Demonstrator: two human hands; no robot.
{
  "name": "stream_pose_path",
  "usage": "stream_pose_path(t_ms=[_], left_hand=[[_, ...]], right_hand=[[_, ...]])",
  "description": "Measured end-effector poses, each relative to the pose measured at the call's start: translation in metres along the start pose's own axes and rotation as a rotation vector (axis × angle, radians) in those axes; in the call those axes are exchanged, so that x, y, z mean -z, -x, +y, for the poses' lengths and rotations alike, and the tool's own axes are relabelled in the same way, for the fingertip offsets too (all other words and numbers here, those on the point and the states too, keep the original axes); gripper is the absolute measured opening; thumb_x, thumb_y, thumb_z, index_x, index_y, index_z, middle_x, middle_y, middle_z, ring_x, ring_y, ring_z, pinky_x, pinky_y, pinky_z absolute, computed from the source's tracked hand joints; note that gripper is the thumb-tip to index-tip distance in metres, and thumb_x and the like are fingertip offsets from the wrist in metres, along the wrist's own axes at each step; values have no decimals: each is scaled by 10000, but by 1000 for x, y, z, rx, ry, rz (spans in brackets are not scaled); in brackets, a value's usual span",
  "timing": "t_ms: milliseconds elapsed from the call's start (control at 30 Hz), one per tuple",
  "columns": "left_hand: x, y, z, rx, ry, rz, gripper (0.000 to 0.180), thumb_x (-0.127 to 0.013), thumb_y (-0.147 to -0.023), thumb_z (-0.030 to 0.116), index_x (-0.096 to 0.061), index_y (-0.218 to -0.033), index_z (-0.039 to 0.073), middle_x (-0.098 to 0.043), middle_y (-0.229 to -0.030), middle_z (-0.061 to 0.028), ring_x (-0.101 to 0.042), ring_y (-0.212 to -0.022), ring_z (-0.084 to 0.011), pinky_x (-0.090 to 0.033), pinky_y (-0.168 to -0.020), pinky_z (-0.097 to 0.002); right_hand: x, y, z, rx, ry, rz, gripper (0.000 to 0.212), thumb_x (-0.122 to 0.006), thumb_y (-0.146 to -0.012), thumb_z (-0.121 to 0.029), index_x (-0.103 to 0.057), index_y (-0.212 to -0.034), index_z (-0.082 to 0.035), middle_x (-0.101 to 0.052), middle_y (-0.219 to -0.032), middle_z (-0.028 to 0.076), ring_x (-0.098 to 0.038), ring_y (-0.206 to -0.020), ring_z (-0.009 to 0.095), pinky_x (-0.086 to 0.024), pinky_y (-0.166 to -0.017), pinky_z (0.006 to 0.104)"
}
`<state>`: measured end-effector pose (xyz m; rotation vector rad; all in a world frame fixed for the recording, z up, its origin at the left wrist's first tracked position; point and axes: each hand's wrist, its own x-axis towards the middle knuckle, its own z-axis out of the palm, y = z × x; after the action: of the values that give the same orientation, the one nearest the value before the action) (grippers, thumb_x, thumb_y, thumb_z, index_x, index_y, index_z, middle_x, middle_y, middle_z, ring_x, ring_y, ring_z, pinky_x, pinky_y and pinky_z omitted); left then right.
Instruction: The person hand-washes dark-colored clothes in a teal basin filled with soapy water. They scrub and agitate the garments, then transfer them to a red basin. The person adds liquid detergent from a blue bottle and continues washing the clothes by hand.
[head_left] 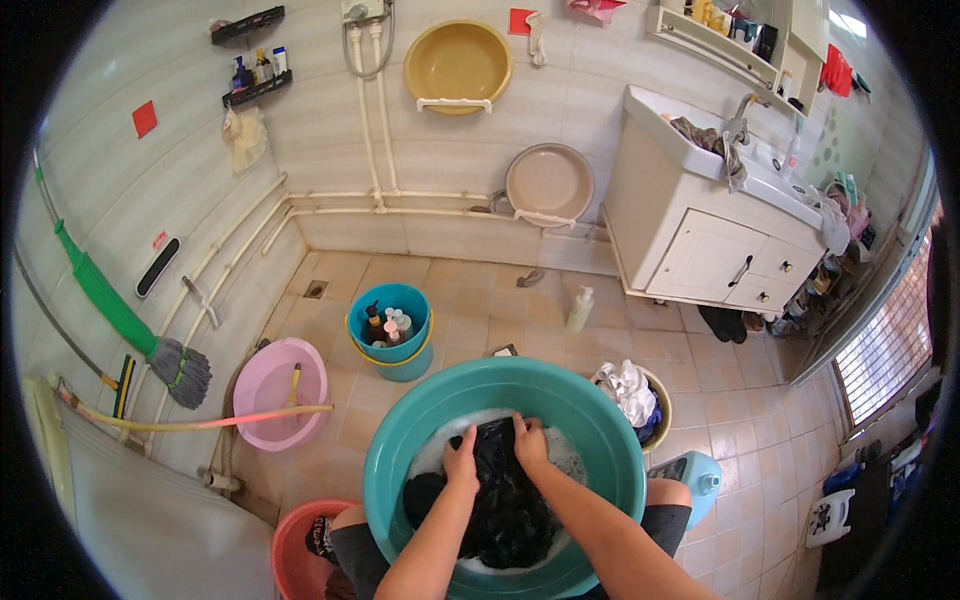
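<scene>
A large teal basin (605, 420) stands between my knees, with soapy water in it. Wet black cloth (497, 500), probably a garment, lies in the suds and is partly lifted at its far edge. My left hand (461, 462) grips that edge on the left side, thumb toward the middle. My right hand (531, 441) holds the same edge on the right, fingers wrapped round the cloth. The black stretch between the two hands is spread out, and the rest lies bunched in the water. What kind of garment it is, I cannot tell.
Left of the basin are a pink basin (254, 400), a blue bucket (405, 365) of bottles and a red basin (290, 535) with dark cloth. To the right stand a tub (663, 420) of laundry and a pale blue jug (704, 485). A hose (220, 423) extends from the left.
</scene>
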<state>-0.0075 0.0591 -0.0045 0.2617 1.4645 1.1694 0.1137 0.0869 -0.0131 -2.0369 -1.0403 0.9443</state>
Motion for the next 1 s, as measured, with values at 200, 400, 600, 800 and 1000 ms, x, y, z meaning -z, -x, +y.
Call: stream_pose_path(t_ms=[200,400,600,800,1000], left_hand=[[16,-12,4,279,-324,88,727,-596,-757,49,-177,-1348,105,-152,-1387,-135,-228,-1240,-327,-319,-937,-481],[8,-21,-21,197,313,-153,397,-540,-808,148,-404,-1159,24,-471,-1109,-147,-456,-1022,-284,-396,-819,-412],[15,-55,-65,163,542,-326,413,-536,-820,330,-451,-1147,92,-494,-1079,-100,-463,-1004,-261,-402,-804,-393],[-29,28,14,113,-180,35,551,-588,-771,418,-508,-1111,-8,-507,-1124,-130,-473,-1015,-252,-364,-851,-354],[8,-24,-23,70,-396,268,593,-722,-651,172,-450,-1131,-44,-481,-1129,-189,-475,-1019,-275,-388,-826,-372]], right_hand=[[9,-3,29,300,426,-299,409,-605,-758,-248,-474,-1072,-21,-475,-1124,202,-475,-1018,338,-410,-810,416],[-13,35,7,493,-67,-198,420,-596,-747,-230,-457,-1099,-47,-547,-1033,199,-528,-954,365,-432,-791,394],[10,99,-37,552,157,-348,268,-593,-765,-266,-577,-887,-28,-581,-787,228,-563,-756,391,-450,-672,406],[-20,-7,21,240,67,-157,386,-528,-811,-353,-605,-873,21,-600,-794,227,-589,-753,345,-445,-684,383],[9,11,24,429,473,-363,536,-593,-760,-425,-508,-1087,-9,-544,-1068,205,-528,-968,335,-418,-819,381]])
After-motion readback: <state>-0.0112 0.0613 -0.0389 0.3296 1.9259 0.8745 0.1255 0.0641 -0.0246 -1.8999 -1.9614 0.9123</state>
